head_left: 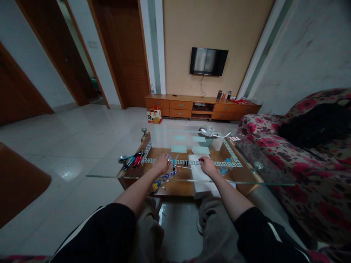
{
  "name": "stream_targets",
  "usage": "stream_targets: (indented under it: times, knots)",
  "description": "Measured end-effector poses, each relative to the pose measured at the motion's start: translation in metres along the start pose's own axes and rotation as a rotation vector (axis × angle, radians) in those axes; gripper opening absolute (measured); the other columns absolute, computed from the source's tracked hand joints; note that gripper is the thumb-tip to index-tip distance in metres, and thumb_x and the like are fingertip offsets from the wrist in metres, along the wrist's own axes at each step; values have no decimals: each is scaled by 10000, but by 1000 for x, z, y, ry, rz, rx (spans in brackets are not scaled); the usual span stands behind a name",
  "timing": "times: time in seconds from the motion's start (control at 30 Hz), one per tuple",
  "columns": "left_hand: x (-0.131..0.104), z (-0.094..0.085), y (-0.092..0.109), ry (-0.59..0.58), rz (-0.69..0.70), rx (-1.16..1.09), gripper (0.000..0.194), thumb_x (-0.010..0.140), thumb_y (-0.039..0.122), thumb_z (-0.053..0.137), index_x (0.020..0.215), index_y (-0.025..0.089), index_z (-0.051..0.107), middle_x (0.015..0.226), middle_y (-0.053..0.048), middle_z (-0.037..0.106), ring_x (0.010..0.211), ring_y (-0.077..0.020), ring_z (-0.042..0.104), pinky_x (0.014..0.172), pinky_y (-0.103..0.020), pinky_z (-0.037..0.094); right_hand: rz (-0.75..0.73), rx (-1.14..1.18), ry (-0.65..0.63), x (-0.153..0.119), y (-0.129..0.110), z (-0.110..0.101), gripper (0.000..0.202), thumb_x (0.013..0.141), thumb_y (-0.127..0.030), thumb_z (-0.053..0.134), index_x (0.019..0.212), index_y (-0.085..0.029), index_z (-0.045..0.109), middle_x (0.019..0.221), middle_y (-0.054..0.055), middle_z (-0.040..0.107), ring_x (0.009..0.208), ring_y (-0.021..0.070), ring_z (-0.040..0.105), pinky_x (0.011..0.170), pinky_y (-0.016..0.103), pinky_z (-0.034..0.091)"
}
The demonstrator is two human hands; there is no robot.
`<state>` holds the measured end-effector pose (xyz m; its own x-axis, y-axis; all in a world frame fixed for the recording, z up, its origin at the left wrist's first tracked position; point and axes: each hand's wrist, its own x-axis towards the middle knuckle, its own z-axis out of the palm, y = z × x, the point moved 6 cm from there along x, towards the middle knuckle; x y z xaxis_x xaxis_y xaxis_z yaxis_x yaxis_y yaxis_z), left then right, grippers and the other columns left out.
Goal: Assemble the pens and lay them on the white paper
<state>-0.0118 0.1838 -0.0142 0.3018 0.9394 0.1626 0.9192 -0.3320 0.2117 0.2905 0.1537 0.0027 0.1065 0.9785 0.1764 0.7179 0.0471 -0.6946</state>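
My left hand (162,163) rests palm down over the glass coffee table (109,176), its fingers loosely spread near a small group of items. My right hand (207,166) is curled, thumb and fingers together and pointing left; whatever they may pinch is too small to make out. Between the hands lie small black pieces (186,163), a thin white stick (184,167) and a small blue and dark part (173,167). Left of my left hand is a bunch of blue, black and red pens (133,160).
Beneath the glass, a white box (204,188) and small blue-marked packets (166,176) are visible. A plastic bottle (223,168) is right of my right hand. A bin (207,140) stands beyond the table, and a floral sofa (263,140) on the right.
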Motion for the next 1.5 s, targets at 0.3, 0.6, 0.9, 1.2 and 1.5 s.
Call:
stream_targets:
  times: [0.3,0.6,0.9,1.2,1.5]
  knots:
    - [-5,24,-21,-182,-61,-28,671,988,575,263,1573,247,247,1665,-73,121,1536,-286,92,1212,-523,126,-84,-59,-34,-1,-1,4,199,863,-109,565,940,-173,737,1024,98,697,988,209,623,968,306,424]
    - [-3,30,-24,-239,-62,21,764,969,648,145,1606,229,106,1667,-38,-12,1542,-268,5,1223,-520,83,-165,-233,-49,1,-5,11,263,932,-142,486,1051,-138,721,1071,115,688,1031,200,617,960,277,420]
    - [-4,28,-25,-182,-42,14,745,969,649,179,1594,244,192,1669,-54,93,1538,-290,68,1214,-539,82,-230,-240,-43,3,-8,20,256,944,-154,479,1042,-147,716,1055,115,683,1036,204,604,956,283,417]
    - [1,0,1,62,90,-68,590,1004,550,278,1473,221,422,1485,-128,477,1366,-298,424,1136,-486,284,-267,-260,-75,-2,-5,11,226,934,-154,518,1041,-162,718,1044,106,676,1004,200,606,923,281,429]
    - [0,9,12,-5,192,-128,662,947,558,468,1513,237,351,1499,-129,468,1386,-308,400,1119,-498,295,-300,-284,-162,-7,-11,15,195,915,-239,614,1043,-186,751,945,80,678,894,195,608,833,274,431]
